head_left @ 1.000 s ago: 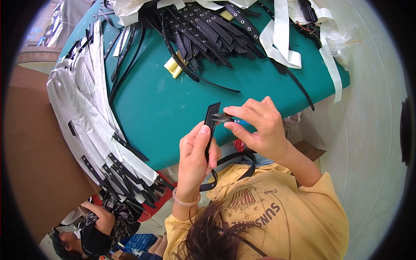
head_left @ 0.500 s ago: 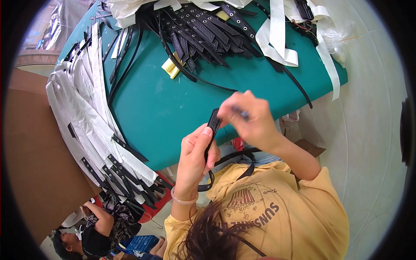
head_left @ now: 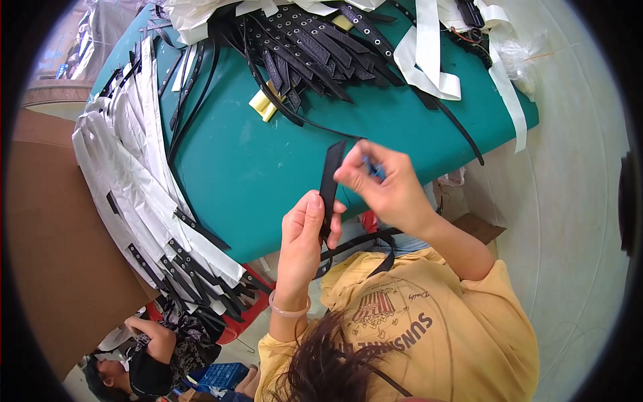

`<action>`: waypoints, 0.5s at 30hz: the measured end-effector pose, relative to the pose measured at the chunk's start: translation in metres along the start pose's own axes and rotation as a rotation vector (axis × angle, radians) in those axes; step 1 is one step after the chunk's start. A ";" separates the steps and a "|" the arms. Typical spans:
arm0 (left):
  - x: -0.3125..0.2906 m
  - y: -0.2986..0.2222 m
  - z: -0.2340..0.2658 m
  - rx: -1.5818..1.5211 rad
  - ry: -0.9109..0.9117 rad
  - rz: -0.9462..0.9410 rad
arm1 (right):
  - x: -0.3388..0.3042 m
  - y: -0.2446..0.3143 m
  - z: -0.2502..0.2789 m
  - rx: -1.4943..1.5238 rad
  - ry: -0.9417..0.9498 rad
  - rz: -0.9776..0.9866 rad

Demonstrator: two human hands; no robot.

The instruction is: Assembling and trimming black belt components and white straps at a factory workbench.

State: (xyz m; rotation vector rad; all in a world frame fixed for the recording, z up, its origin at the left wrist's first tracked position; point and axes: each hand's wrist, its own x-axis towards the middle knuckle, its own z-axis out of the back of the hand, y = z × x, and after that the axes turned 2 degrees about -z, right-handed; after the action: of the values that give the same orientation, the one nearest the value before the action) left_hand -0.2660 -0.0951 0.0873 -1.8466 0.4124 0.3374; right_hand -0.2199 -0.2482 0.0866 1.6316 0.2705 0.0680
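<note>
My left hand (head_left: 303, 231) is closed round a black strap (head_left: 330, 171), thumb on its face. The strap's flat, slant-cut end points up over the table's near edge, its smooth, plain face showing. The rest of its length trails below my left hand and across my lap. Just right of that end is my right hand (head_left: 395, 187), its thumb and finger pinched together close to the strap's edge. A small blue tool (head_left: 375, 169) sits in that hand, mostly covered by the fingers; its kind is not clear.
On the green table (head_left: 254, 181) lies a heap of black straps with eyelets (head_left: 308, 50). White-wrapped straps (head_left: 127, 174) hang over its left side. White tape (head_left: 429, 60) lies at the back right. A brown carton (head_left: 60, 234) stands left; another person (head_left: 151, 355) sits at lower left.
The strap's end has risen and turned, from its textured face to its smooth one. My right hand remains beside it, having shifted slightly.
</note>
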 end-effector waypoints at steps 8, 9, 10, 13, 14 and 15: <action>-0.005 0.004 -0.014 0.236 -0.076 -0.185 | -0.001 0.008 -0.003 -0.089 0.042 -0.112; -0.003 0.007 -0.010 0.071 -0.074 -0.138 | -0.001 0.008 -0.002 -0.087 0.043 -0.111; -0.003 0.004 -0.009 0.022 -0.056 -0.096 | -0.001 0.006 -0.002 -0.135 0.008 0.055; -0.004 -0.006 -0.005 -0.211 0.061 0.024 | 0.000 -0.021 0.010 -0.199 -0.002 0.379; -0.007 -0.012 -0.011 -0.315 0.070 0.013 | -0.003 -0.025 0.011 -0.263 -0.024 0.343; -0.007 -0.020 -0.016 -0.282 0.016 0.047 | -0.004 -0.027 0.012 -0.329 -0.046 0.307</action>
State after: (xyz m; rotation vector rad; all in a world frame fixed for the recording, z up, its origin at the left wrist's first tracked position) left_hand -0.2632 -0.1039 0.1117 -2.1179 0.4376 0.4303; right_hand -0.2252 -0.2591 0.0598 1.3333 -0.0298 0.2932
